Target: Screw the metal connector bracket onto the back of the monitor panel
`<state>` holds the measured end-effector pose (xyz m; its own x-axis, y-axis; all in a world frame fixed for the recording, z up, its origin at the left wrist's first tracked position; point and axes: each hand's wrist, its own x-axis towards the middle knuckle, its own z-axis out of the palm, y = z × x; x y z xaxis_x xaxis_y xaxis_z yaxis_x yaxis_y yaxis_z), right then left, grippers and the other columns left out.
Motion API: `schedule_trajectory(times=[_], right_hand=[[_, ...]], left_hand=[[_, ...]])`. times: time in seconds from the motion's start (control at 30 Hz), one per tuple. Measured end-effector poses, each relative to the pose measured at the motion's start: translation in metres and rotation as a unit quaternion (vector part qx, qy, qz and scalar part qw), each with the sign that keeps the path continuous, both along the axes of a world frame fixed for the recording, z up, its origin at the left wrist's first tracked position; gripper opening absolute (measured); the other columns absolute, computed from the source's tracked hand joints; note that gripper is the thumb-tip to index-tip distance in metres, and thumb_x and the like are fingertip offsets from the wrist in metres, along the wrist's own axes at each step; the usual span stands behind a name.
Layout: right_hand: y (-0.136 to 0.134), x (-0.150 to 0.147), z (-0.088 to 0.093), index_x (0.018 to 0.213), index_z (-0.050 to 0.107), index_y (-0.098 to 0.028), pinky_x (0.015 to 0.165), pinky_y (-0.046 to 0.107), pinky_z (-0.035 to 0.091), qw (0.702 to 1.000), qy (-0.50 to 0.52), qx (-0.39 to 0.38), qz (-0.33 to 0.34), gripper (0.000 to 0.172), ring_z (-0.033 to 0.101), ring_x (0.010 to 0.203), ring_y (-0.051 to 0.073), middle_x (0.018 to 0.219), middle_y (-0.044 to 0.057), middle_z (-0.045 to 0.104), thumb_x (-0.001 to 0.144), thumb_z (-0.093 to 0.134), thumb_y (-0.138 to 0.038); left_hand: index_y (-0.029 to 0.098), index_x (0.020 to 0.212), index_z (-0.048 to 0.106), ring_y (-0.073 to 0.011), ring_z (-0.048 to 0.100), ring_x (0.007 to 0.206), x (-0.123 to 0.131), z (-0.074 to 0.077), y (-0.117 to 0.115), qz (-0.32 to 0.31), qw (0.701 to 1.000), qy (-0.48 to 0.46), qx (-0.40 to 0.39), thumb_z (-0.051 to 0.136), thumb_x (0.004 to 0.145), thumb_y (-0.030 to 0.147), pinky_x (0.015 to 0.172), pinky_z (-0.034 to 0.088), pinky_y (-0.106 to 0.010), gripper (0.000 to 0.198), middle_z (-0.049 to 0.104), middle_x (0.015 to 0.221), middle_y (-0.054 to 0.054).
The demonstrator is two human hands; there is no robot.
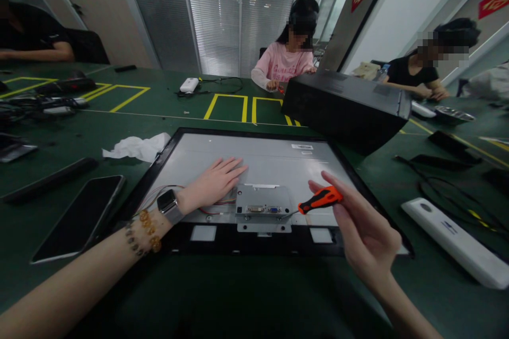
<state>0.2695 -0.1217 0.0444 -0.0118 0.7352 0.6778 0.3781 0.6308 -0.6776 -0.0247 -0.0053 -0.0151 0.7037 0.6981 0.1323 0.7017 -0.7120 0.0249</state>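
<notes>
The box point(263, 194) sits near the close edge of the panel point(274, 161), which lies on the tabletop point(222, 288). The screwdriver point(320, 200), grasped in the right hand's point(363, 228) fingers, slants to its lower right corner, apparently for screw work. The left hand point(217, 183) lies flat, fingers released, on the panel. Turning would call for a squarely seated tip.
</notes>
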Motion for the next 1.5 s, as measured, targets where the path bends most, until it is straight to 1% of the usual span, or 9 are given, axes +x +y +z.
schedule_trajectory(times=[0.17,0.3,0.5,0.8,0.93,1.03,1.2,1.37,1.5], right_hand=[[0.003,0.0,-0.003,0.124,0.061,-0.03,0.086,0.046,0.058,1.0,0.014,0.008,-0.004,0.049,0.068,0.099,0.025,0.121,0.006,0.065,0.084,0.057,-0.004],[0.003,0.002,-0.005,0.124,0.061,-0.032,0.084,0.043,0.058,1.0,-0.011,0.023,-0.014,0.049,0.065,0.103,0.024,0.115,0.005,0.066,0.083,0.059,-0.005],[0.0,0.0,0.004,0.127,0.059,-0.028,0.092,0.045,0.054,1.0,-0.013,0.011,0.005,0.048,0.066,0.105,0.024,0.128,0.006,0.061,0.087,0.049,-0.004],[0.006,0.005,-0.005,0.123,0.062,-0.029,0.08,0.036,0.059,0.999,0.022,0.028,0.015,0.049,0.067,0.097,0.02,0.112,0.004,0.066,0.082,0.059,-0.002],[0.003,0.003,0.001,0.126,0.06,-0.028,0.09,0.039,0.056,1.0,-0.006,0.021,0.011,0.047,0.066,0.104,0.022,0.124,0.006,0.063,0.087,0.051,-0.003],[0.001,0.0,0.005,0.126,0.059,-0.027,0.09,0.04,0.056,1.0,-0.013,0.016,0.005,0.048,0.066,0.106,0.022,0.129,0.006,0.061,0.087,0.051,-0.002],[0.002,0.002,0.002,0.12,0.064,-0.029,0.084,0.035,0.057,0.999,-0.008,0.035,-0.001,0.048,0.065,0.101,0.02,0.114,0.004,0.067,0.082,0.058,0.0],[0.005,0.006,0.002,0.111,0.068,-0.029,0.075,0.032,0.056,0.999,-0.008,0.044,-0.001,0.042,0.063,0.092,0.018,0.102,0.003,0.065,0.079,0.063,-0.003],[0.002,0.008,0.006,0.117,0.065,-0.025,0.082,0.039,0.056,0.999,-0.025,0.025,0.022,0.036,0.062,0.103,0.022,0.11,0.007,0.066,0.088,0.052,-0.008]], left_hand=[[0.022,0.144,0.033,-0.0218,0.024,0.141,0.001,0.001,0.0,-0.002,1.0,0.001,-0.001,0.027,0.102,0.025,0.113,0.021,-0.047,0.042,0.031,0.152,-0.009],[0.021,0.143,0.035,-0.0218,0.024,0.141,0.001,0.002,-0.002,-0.001,1.0,0.001,-0.002,0.026,0.102,0.025,0.113,0.021,-0.047,0.042,0.032,0.152,-0.009],[0.023,0.144,0.034,-0.0234,0.025,0.141,0.001,0.001,-0.001,0.01,1.0,0.003,0.001,0.028,0.102,0.026,0.112,0.022,-0.048,0.042,0.029,0.153,-0.009],[0.023,0.144,0.033,-0.0226,0.024,0.141,0.0,-0.001,-0.001,0.014,1.0,0.016,0.009,0.028,0.102,0.025,0.113,0.022,-0.046,0.043,0.027,0.154,-0.008],[0.024,0.145,0.032,-0.0224,0.023,0.142,0.0,-0.001,-0.001,0.016,1.0,0.02,0.01,0.027,0.102,0.026,0.113,0.022,-0.046,0.043,0.026,0.154,-0.007],[0.024,0.145,0.032,-0.0224,0.023,0.142,0.0,0.0,-0.001,0.017,1.0,0.024,0.01,0.025,0.102,0.026,0.113,0.022,-0.047,0.043,0.026,0.154,-0.007],[0.022,0.145,0.031,-0.0229,0.021,0.142,0.0,-0.001,-0.001,0.012,0.999,0.028,0.009,0.025,0.102,0.026,0.113,0.022,-0.047,0.044,0.025,0.154,-0.008],[0.023,0.146,0.031,-0.0223,0.02,0.143,0.0,-0.003,-0.001,0.008,0.999,0.029,0.011,0.024,0.102,0.025,0.113,0.021,-0.047,0.044,0.024,0.155,-0.007],[0.023,0.146,0.03,-0.0224,0.022,0.142,0.0,-0.002,0.0,0.012,0.999,0.029,0.015,0.024,0.103,0.026,0.113,0.021,-0.047,0.044,0.025,0.155,-0.007]])
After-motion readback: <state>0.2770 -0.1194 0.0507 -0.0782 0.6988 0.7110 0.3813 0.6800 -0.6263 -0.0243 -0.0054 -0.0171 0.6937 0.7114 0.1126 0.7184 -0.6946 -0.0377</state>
